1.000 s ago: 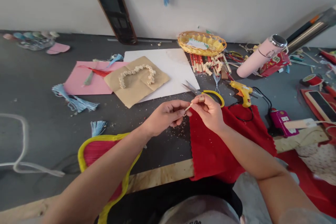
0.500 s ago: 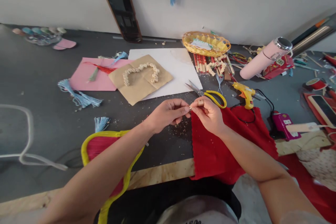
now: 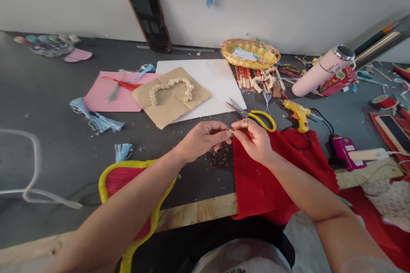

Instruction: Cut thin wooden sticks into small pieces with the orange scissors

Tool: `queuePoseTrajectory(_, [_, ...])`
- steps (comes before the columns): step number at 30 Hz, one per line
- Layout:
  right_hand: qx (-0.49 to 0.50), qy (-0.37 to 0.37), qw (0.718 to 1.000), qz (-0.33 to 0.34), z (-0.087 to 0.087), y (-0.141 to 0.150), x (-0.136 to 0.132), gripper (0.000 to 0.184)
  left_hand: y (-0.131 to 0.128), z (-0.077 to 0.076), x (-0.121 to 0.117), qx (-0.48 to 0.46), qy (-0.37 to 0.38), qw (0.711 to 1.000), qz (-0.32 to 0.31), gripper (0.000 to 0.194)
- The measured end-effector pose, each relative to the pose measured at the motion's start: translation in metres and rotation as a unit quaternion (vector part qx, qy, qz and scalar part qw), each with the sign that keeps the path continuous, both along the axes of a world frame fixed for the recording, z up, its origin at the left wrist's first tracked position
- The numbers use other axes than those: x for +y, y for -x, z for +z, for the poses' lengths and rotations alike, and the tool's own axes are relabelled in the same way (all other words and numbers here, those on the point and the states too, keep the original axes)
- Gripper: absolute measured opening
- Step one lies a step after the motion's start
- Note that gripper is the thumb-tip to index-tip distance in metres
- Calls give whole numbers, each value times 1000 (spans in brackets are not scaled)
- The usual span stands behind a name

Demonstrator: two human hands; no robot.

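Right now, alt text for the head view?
The left hand and right hand pinch a tiny pale piece between them above a table. Beyond lie a curved chain of pale bits on brown paper and yellow-handled scissors; red cloth and a yellow glue gun are to the right, and a phone leans on the wall.

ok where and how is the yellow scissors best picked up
Probably by the yellow handles, coming from the right: their loops lie that way and give the fingers an opening, while the slightly parted blades point left, toward the white sheet.
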State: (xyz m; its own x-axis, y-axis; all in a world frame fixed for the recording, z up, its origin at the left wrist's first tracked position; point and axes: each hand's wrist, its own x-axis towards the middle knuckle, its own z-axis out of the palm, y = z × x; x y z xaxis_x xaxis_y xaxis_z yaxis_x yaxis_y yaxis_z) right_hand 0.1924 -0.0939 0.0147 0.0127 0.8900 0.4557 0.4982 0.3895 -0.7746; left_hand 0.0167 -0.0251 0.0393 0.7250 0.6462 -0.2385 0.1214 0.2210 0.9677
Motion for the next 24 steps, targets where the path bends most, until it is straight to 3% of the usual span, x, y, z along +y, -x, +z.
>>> queuePoseTrajectory(4, [-41,-36,998,32,0,-2,-1,22,0,-1,1,-11,14,1000,18,27])
queuePoseTrajectory(9, [-84,-31,996,-9,-1,-3,0,33,0,0,2,-27,34,997,64,27])
queuePoseTrajectory(11, [-89,-38,995,11,-2,-3,0,36,0,1,2,-31,35,997,69,25])
queuePoseTrajectory(13, [-81,-45,995,25,-2,-3,0,35,0,1,1,-36,32,996,72,24])
queuePoseTrajectory(17, [-59,-40,997,-10,1,-3,0,26,-1,1,2,-31,31,997,66,25])
queuePoseTrajectory(24, [11,-23,1000,17,1,2,1,12,1,-1,2,-4,61,998,-7,26])
